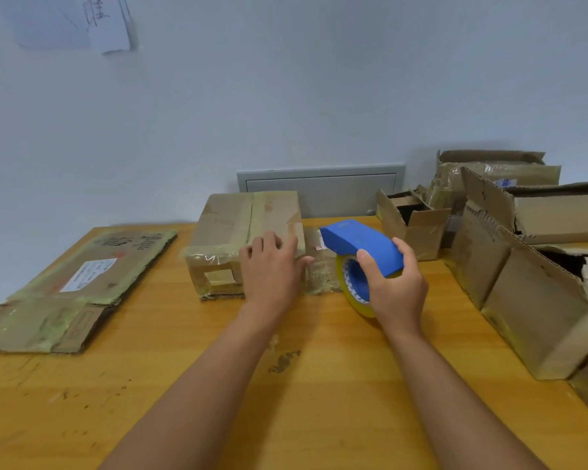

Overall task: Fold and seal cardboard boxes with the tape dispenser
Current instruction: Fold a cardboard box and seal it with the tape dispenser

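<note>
Our left hand point(272, 266) lies flat, fingers apart, on the taped brown cardboard box point(241, 232) on the wooden table point(184, 385), contents hidden; right hand point(394, 286) fingers clamp the blue tape dispenser point(357, 242) just beside it.

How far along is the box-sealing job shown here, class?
Done: the box in the middle stands folded, with tape along its top seam and edges. In hand: the left hand rests flat on that box while the right hand holds the blue tape dispenser beside it. Left: the flattened box at left and the open boxes at right remain unsealed.
</note>
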A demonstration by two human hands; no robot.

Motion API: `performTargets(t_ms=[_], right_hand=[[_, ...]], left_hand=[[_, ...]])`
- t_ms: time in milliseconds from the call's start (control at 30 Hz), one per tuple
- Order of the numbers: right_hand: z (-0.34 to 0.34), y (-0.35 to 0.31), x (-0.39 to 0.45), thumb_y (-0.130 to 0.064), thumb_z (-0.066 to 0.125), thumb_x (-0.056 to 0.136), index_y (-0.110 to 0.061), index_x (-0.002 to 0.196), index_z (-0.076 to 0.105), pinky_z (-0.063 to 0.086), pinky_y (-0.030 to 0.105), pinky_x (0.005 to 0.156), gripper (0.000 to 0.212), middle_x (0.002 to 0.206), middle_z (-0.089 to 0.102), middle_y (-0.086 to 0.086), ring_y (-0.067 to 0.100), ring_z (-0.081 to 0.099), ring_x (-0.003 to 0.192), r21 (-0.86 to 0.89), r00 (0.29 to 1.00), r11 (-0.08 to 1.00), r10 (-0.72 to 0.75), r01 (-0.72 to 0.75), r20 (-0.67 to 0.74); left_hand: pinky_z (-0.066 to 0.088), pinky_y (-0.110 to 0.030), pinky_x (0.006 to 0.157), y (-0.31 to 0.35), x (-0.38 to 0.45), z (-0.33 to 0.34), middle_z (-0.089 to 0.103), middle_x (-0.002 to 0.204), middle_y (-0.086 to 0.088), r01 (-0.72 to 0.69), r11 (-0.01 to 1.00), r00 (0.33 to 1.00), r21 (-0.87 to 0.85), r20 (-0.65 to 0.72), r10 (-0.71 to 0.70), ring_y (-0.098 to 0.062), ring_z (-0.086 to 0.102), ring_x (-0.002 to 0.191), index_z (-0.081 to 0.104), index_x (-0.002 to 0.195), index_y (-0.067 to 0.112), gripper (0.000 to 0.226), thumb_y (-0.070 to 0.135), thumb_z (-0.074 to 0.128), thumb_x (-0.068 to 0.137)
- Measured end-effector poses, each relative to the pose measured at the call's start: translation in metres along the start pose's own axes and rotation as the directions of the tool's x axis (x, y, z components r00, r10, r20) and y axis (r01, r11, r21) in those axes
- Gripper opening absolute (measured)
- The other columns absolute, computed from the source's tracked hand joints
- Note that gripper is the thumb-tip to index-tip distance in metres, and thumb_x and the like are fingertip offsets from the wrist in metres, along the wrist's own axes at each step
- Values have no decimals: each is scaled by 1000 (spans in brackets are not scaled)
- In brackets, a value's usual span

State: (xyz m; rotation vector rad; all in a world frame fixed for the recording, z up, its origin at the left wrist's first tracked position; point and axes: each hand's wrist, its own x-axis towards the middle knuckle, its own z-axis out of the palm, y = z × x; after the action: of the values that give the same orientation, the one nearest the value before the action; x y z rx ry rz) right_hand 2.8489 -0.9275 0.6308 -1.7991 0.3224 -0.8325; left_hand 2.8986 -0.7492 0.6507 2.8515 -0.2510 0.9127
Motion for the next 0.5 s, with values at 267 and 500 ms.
performTargets(t_ms=[267, 500], right_hand=[[7, 2, -8, -61, 64, 75, -15, 137, 55, 40, 9, 71, 77, 117, 57, -8, 10, 54, 103, 7, 998, 999, -35, 35, 47], [6, 7, -9, -65, 63, 73, -17, 137, 54, 50, 27, 82, 81, 125, 60, -4, 14, 57, 108, 37, 999, 999, -19, 18, 31]], left_hand=[[36, -36, 72, -17, 2, 0, 59, 92, -5, -124, 992, 992, -35, -19, 124, -28, 56, 86, 67, 99, 19, 22, 38, 71, 88], [38, -38, 82, -6, 2, -4, 60, 105, -4, -27, 996, 999, -79, 26, 29, -26, 54, 99, 68, 112, 22, 27, 40, 62, 93]])
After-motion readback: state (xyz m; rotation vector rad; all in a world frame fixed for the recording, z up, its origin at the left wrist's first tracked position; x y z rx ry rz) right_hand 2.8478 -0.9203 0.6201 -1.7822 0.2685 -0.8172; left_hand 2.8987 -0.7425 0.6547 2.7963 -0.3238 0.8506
